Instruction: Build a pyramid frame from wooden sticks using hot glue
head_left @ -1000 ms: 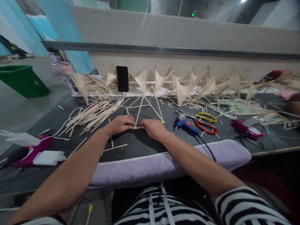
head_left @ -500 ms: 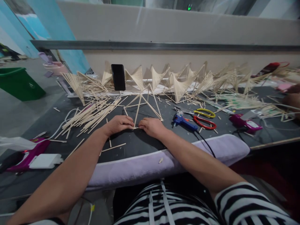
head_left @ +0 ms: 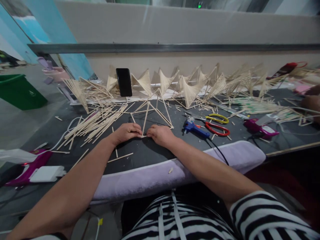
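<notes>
A frame of thin wooden sticks [head_left: 146, 117] stands on the dark table, its near corner between my two hands. My left hand [head_left: 128, 132] pinches that corner from the left, fingers pressed together. From the right, my right hand [head_left: 160, 134] closes its fingertips on the same corner. Little of the sticks shows between the fingertips. Two loose sticks [head_left: 121, 157] lie near my left wrist. Right of the frame rests a blue glue gun [head_left: 197, 129], beside scissors with one yellow and one red handle [head_left: 217, 129].
Loose sticks [head_left: 96, 125] are piled at the left. Finished fan-shaped stick pieces [head_left: 191, 91] line the back, beside an upright phone [head_left: 124, 82]. A lilac cushion [head_left: 145, 180] covers the front edge. Another person's hand [head_left: 311, 103] is at the far right.
The view has shifted slightly. Both hands keep their grip at the frame's near corner, with no clear movement of the sticks.
</notes>
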A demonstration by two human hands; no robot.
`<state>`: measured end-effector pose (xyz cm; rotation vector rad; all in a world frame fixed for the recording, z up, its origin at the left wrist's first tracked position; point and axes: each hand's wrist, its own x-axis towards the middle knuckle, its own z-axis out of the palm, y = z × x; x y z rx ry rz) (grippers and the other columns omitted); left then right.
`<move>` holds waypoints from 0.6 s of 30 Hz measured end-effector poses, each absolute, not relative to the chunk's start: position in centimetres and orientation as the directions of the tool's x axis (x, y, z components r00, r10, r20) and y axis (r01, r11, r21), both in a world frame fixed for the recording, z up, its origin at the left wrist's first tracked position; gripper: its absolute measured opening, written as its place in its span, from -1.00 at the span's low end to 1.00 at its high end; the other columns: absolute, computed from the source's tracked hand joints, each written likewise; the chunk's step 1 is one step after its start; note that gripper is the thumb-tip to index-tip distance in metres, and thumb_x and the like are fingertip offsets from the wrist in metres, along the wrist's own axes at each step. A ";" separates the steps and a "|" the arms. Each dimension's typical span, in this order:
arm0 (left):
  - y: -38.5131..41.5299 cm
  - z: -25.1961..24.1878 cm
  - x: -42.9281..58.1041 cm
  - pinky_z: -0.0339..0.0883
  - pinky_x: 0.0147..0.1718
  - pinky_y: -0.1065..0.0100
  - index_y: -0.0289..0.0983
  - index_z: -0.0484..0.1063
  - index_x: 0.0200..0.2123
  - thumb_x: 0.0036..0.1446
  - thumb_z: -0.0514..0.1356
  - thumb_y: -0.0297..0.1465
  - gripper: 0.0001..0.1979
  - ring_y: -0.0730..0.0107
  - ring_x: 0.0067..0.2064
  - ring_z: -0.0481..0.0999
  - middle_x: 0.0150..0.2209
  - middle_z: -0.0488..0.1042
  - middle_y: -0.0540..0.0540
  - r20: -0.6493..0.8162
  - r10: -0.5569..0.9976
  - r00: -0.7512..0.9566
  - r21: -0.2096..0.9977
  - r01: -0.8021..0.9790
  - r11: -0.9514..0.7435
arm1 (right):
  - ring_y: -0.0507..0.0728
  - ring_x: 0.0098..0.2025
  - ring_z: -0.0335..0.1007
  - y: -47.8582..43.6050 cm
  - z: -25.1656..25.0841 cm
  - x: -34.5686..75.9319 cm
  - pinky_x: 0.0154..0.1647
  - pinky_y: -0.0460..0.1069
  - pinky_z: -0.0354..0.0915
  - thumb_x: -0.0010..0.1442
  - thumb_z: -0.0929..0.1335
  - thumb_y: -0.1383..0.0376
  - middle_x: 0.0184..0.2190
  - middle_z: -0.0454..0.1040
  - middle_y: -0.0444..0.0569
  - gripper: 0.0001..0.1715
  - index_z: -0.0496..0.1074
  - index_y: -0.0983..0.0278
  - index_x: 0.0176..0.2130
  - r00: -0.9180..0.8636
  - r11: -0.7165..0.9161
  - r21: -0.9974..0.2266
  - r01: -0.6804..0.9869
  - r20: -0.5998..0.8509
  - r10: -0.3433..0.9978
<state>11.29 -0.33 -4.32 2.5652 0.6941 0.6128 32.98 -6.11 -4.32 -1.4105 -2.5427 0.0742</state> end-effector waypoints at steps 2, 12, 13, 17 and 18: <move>-0.3 -4.3 11.3 0.30 -0.17 0.47 -0.26 0.55 -0.38 0.05 0.20 -0.29 -0.82 0.44 -0.24 0.50 -0.28 0.52 -0.08 0.298 0.548 0.782 0.491 0.366 -0.790 | 0.04 -0.25 0.38 -6.1 -4.4 32.9 -0.36 -0.10 0.12 0.23 0.16 0.24 -0.19 0.44 -0.12 -0.69 0.44 0.10 -0.18 -0.511 0.537 -0.146 0.830 0.183 0.840; 0.0 -4.3 11.5 0.30 -0.16 0.46 -0.27 0.53 -0.40 0.04 0.21 -0.30 -0.83 0.43 -0.24 0.49 -0.31 0.51 -0.08 0.259 0.551 0.794 0.541 0.353 -0.764 | 0.04 -0.31 0.35 -6.0 -4.5 32.8 -0.42 -0.09 0.07 0.22 0.16 0.26 -0.22 0.43 -0.13 -0.70 0.42 0.10 -0.20 -0.520 0.547 -0.123 0.828 0.194 0.832; 0.0 -4.3 11.5 0.30 -0.16 0.46 -0.27 0.53 -0.40 0.04 0.21 -0.30 -0.83 0.44 -0.24 0.49 -0.31 0.51 -0.07 0.258 0.554 0.792 0.543 0.355 -0.761 | 0.04 -0.30 0.35 -6.0 -4.5 32.8 -0.41 -0.09 0.07 0.22 0.15 0.26 -0.21 0.42 -0.13 -0.70 0.42 0.10 -0.20 -0.520 0.546 -0.125 0.829 0.189 0.833; 0.0 -4.5 11.4 0.30 -0.15 0.45 -0.28 0.53 -0.40 0.06 0.19 -0.31 -0.83 0.44 -0.23 0.49 -0.30 0.50 -0.08 0.260 0.548 0.795 0.541 0.350 -0.765 | 0.05 -0.28 0.35 -6.1 -4.4 32.6 -0.39 -0.09 0.10 0.24 0.14 0.23 -0.21 0.42 -0.10 -0.68 0.42 0.10 -0.17 -0.511 0.532 -0.122 0.838 0.170 0.843; 0.0 -4.5 11.4 0.30 -0.15 0.44 -0.28 0.52 -0.40 0.06 0.19 -0.31 -0.83 0.43 -0.23 0.48 -0.30 0.50 -0.08 0.260 0.544 0.798 0.537 0.349 -0.768 | 0.05 -0.28 0.35 -6.1 -4.3 32.6 -0.39 -0.09 0.10 0.24 0.13 0.22 -0.21 0.41 -0.10 -0.67 0.41 0.10 -0.17 -0.507 0.527 -0.120 0.841 0.165 0.846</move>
